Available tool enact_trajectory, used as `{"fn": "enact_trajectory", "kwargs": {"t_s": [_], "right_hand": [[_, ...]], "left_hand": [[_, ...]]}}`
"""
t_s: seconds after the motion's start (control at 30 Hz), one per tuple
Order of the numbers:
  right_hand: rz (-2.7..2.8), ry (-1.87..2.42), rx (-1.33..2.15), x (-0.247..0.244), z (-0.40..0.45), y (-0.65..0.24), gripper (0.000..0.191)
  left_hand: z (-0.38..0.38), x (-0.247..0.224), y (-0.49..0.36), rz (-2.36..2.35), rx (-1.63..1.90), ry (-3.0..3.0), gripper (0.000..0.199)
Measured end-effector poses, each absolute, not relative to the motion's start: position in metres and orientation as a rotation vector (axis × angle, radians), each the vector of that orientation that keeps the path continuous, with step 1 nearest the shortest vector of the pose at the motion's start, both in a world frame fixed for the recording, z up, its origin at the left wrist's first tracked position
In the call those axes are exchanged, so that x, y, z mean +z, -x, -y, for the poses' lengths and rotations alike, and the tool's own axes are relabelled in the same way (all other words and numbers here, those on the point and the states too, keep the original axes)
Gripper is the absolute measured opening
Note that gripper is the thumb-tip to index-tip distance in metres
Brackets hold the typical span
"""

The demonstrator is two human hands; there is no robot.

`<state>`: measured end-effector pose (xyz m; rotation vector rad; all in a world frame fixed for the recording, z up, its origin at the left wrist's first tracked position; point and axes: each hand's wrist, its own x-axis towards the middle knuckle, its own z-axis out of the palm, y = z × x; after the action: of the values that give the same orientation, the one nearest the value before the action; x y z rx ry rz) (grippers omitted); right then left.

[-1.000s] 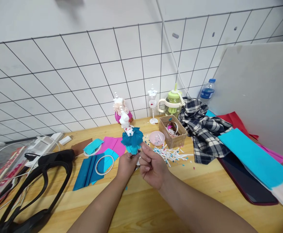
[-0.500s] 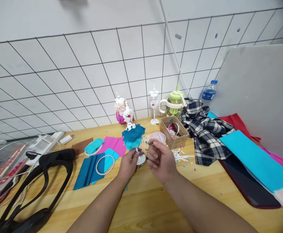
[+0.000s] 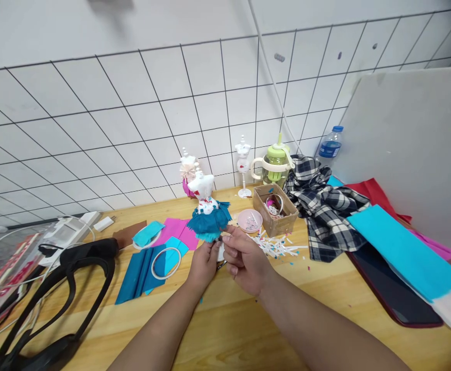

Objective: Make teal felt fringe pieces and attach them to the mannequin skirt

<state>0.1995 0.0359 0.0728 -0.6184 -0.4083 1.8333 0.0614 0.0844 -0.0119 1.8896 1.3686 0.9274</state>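
My left hand (image 3: 204,265) is closed around the stand of a small white dress-form mannequin (image 3: 202,184), just under its skirt. The mannequin leans to the left and wears a ruffled teal crepe-paper skirt (image 3: 209,219) with a lighter blue lower layer. White patches with red and blue specks mark its waist. At the skirt's lower right edge, my right hand (image 3: 248,257) has its thumb and index finger pinched together. What lies between those fingertips is too small to make out. Part of the white round base (image 3: 221,252) shows between my hands.
Behind stand a dressed mannequin (image 3: 188,170) and a bare one (image 3: 243,165). Right of my hands are a pink dish (image 3: 250,220), paper scraps (image 3: 277,246), a cardboard box (image 3: 281,224) and a cup (image 3: 276,159). Tape rolls (image 3: 166,264) and blue paper (image 3: 136,278) lie left.
The mannequin has tilted and turned, its skirt now nearer to me. My right hand has moved slightly left and down, to the skirt's edge. My left hand keeps its hold.
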Motion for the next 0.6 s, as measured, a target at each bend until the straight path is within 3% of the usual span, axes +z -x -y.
{"fn": "enact_trajectory", "kwargs": {"t_s": [0.2, 0.4, 0.6], "right_hand": [[0.324, 0.558, 1.865, 0.0725, -0.0368, -0.1990, 0.033], [0.208, 0.535, 1.848, 0.0704, -0.0386, -0.2003, 0.045], [0.194, 0.512, 1.848, 0.0689, -0.0387, -0.1999, 0.042]], "left_hand": [[-0.0854, -0.0158, -0.0603, -1.333, 0.887, -1.942, 0.029], [-0.0862, -0.0186, -0.0610, -1.301, 0.829, -1.975, 0.029], [-0.0866, -0.0194, -0.0603, -1.289, 0.815, -1.961, 0.028]]}}
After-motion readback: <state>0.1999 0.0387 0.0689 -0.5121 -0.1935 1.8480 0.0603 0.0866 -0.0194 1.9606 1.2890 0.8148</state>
